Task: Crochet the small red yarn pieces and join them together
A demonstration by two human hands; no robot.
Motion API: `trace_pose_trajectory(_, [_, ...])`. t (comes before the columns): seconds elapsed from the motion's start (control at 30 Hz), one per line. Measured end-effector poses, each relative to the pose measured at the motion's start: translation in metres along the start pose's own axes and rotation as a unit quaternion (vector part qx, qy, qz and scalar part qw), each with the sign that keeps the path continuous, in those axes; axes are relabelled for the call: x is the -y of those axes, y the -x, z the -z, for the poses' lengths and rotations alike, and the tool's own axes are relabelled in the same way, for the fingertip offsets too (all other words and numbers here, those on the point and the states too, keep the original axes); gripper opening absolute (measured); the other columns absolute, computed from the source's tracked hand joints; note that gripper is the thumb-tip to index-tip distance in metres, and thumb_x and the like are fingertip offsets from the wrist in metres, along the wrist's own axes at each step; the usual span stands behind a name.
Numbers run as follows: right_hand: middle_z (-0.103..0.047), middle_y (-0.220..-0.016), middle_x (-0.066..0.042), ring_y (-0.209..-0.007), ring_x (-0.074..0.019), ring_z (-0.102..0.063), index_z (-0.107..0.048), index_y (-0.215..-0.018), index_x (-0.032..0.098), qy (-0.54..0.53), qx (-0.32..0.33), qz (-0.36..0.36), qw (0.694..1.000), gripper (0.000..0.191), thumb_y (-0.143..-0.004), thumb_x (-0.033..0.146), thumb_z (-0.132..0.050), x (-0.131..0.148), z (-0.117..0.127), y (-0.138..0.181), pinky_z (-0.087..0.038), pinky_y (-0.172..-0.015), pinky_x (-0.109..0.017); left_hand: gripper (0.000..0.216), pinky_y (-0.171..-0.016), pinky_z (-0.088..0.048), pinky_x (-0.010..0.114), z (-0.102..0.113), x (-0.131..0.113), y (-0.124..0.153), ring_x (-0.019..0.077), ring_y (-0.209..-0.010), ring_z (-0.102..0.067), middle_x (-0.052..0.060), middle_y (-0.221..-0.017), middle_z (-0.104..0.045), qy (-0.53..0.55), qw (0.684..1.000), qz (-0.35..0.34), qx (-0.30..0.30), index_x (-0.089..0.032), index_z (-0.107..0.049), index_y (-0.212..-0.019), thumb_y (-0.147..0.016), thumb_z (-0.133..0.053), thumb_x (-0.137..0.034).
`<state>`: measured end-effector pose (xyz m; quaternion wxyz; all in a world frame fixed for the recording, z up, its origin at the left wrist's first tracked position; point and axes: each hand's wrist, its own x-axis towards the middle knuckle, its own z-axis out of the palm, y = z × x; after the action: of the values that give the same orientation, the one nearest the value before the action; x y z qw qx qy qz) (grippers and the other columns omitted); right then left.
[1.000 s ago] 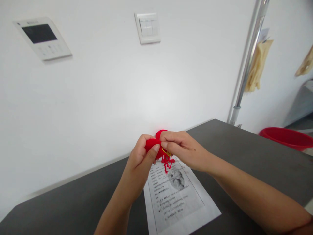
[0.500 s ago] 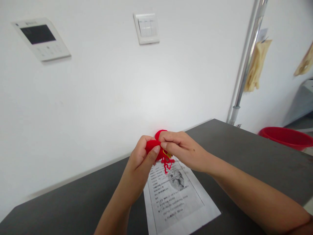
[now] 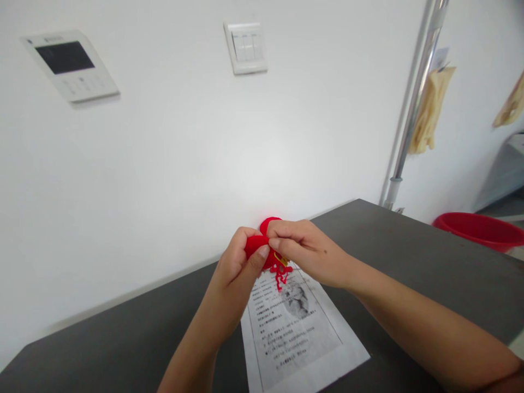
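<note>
Both hands meet over a printed sheet of paper (image 3: 303, 355) on the dark table. My left hand (image 3: 235, 265) pinches a soft red cloth-like piece (image 3: 256, 243) between thumb and fingers. From the other side, my right hand (image 3: 309, 251) grips the same piece with thumb and forefinger, the fingertips of both hands nearly touching. A rounded red part (image 3: 270, 221) shows behind the right fingers; whether it joins the held piece is hidden. Below the fingers appear a small yellow detail (image 3: 280, 258) and a curly red cord (image 3: 280, 281), hanging in front of the sheet.
The dark table (image 3: 143, 338) runs along a white wall. On the wall are a screen panel (image 3: 77, 68) and a light switch (image 3: 248, 48). Right of these stand a metal pole (image 3: 417, 93) and hanging yellowish gloves (image 3: 432, 112). A red basin (image 3: 478, 229) sits beyond the table's right edge.
Almost nothing differs. Both hands keep their hold on the red piece, which has shifted very slightly to the right along with the dangling cord.
</note>
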<state>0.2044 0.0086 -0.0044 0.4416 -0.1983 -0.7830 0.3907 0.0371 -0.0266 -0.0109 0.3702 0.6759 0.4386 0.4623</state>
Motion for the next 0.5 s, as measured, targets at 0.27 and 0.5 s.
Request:
trace_pose_trajectory(0.27, [-0.048,-0.058,0.005,-0.053,-0.0086,-0.041,-0.043,-0.065,0.02,-0.003,0.007,0.007,1.0,0.02,-0.084,0.015,-0.042,-0.0007,-0.0001,-0.0005,-0.03,-0.052,-0.021,0.014,-0.063,-0.034,0.029,0.0002,-0.0025,0.0,0.0154,-0.069,-0.047,-0.002,-0.076,-0.056,-0.016,1.0,-0.003,-0.003,-0.022,-0.054,-0.086,-0.096,-0.054,-0.032])
trace_pose_trajectory(0.5, [-0.046,-0.059,0.004,-0.054,-0.0094,-0.039,-0.044,-0.067,0.02,0.04,-0.002,-0.001,0.999,0.019,-0.086,0.018,-0.042,-0.0001,0.001,-0.0001,-0.031,-0.052,-0.022,0.013,-0.065,-0.035,0.029,-0.0001,-0.0005,-0.0005,0.0148,-0.07,-0.046,-0.003,-0.077,-0.054,-0.019,1.0,-0.002,0.006,-0.022,-0.054,-0.088,-0.097,-0.053,-0.032])
